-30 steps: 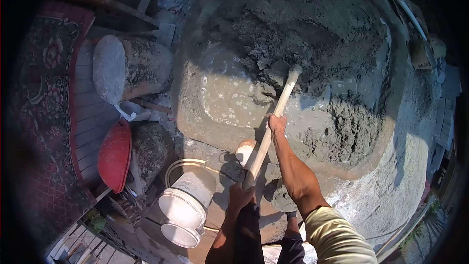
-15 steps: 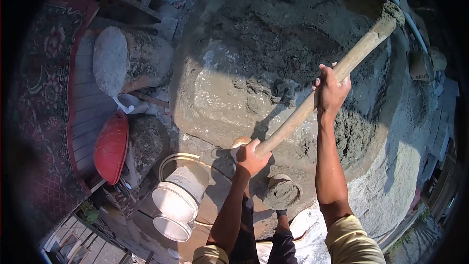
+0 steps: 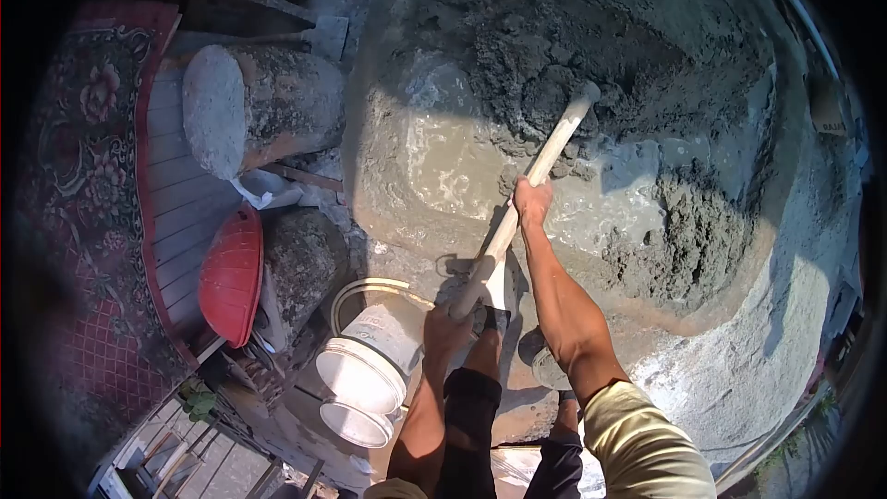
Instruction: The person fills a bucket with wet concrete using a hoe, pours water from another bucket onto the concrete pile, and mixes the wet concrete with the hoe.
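Both my hands grip the long wooden handle of a hoe point(image 3: 504, 233), which slants up and to the right over the mortar. My right hand point(image 3: 533, 200) is closed around the middle of the handle. Nearer my body, my left hand point(image 3: 447, 333) wraps the lower end, in shadow. The far end of the handle rests at the dark wet mortar point(image 3: 628, 55), where the blade is hidden. Pale watery mix point(image 3: 453, 171) pools beside this pile, and a rougher mound point(image 3: 698, 240) lies on the right.
White buckets point(image 3: 362, 360) stand left of my legs, and a small bucket point(image 3: 549, 371) is partly behind my right arm. A red basin point(image 3: 231, 277) leans by a log-like block point(image 3: 300, 263). Farther left are another block point(image 3: 286, 111) and a patterned carpet point(image 3: 92, 166).
The hoe has come down from the upper right into the mortar, its head swinging left. Both hands have moved lower in view, the right one also leftward, still holding the handle.
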Motion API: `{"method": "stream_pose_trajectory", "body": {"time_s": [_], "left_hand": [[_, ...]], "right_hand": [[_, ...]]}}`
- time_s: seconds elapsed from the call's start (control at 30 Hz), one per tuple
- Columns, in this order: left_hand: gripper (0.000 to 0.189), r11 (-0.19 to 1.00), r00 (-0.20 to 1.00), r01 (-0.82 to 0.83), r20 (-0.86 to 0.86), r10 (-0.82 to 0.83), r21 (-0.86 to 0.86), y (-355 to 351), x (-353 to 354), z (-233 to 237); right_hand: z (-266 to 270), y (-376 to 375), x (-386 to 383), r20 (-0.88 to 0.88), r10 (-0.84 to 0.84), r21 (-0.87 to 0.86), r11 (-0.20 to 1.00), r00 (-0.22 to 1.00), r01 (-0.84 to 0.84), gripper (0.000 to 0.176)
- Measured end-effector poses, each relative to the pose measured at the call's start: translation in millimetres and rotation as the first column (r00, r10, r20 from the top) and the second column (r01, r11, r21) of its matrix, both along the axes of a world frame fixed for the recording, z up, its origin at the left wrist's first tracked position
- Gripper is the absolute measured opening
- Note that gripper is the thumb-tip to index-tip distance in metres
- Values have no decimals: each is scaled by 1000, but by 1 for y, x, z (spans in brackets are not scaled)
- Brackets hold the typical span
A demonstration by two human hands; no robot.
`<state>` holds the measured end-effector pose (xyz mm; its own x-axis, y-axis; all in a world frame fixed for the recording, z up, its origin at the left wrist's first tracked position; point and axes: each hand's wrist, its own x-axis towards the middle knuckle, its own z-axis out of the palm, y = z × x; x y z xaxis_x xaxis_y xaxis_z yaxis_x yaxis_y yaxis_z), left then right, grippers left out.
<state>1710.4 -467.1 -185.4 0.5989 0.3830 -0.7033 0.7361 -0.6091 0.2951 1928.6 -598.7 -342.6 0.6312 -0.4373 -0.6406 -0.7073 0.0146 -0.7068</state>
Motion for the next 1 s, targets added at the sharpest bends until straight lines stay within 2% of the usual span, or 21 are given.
{"method": "stream_pose_trajectory", "body": {"time_s": [0.03,0.1,0.17,0.23,0.3,0.33,0.37,0.43,0.5,0.53,0.57,0.6,0.63,0.7,0.73,0.77,0.8,0.83,0.9,0.97,1.0], "left_hand": [[37,1000,1000,-8,0,8,5,6,-12,9],[33,989,997,52,-57,-44,137,16,-27,26],[32,980,994,80,-93,-64,180,25,-52,30],[32,971,989,101,-129,-74,218,26,-67,35],[32,987,996,62,-77,-51,150,21,-73,39],[34,995,994,62,88,-70,80,22,-75,27],[35,995,981,69,178,-80,68,16,-57,28],[37,996,940,82,328,-87,30,0,6,40],[36,996,885,89,459,-82,8,-23,65,60],[34,996,844,92,529,-85,13,-39,93,67],[34,985,918,12,391,58,-174,-52,124,87],[33,994,851,11,523,45,-105,-68,139,85],[32,994,888,-20,455,65,-103,-83,157,88],[33,983,924,-82,356,138,-166,-101,170,77],[33,981,924,-90,352,146,-169,-100,163,59],[33,960,948,-174,227,224,-220,-99,143,33],[33,931,950,-262,99,295,-254,-97,125,19],[31,913,946,-325,-68,318,-247,-88,116,16],[33,937,950,-314,-57,309,-154,-65,87,6],[33,963,972,-234,-44,230,-135,-32,54,-18],[38,937,959,-272,19,282,-221,-21,36,-32]], "right_hand": [[-10,6,-19,0,-2,24,1000,1000,2,38],[23,16,-48,-122,-55,153,985,991,73,23],[48,17,-77,-143,-130,264,950,981,165,20],[59,4,-104,-94,-94,259,959,991,115,20],[77,-17,-100,-40,-59,240,968,997,67,21],[106,-29,-81,20,-41,270,962,999,34,23],[140,-40,-59,78,-27,298,955,997,3,25],[212,-52,4,312,-93,416,908,945,-48,31],[264,-59,67,520,-41,318,936,853,-149,49],[285,-57,96,591,-56,306,939,805,-159,47],[293,-58,124,632,-38,254,954,774,-161,42],[300,-58,149,667,-29,232,958,744,-171,37],[293,-61,174,673,46,182,957,738,-226,28],[250,-56,205,605,177,96,952,776,-292,22],[212,-46,208,483,314,-23,938,817,-347,25],[158,-36,199,328,428,-128,904,842,-409,28],[81,-24,183,189,504,-285,849,843,-445,42],[84,-2,157,-19,522,-288,814,853,-504,49],[50,23,116,-123,521,-268,802,845,-533,53],[48,44,90,-150,524,-217,810,839,-545,53],[42,49,74,-99,488,-224,838,867,-497,52]]}}
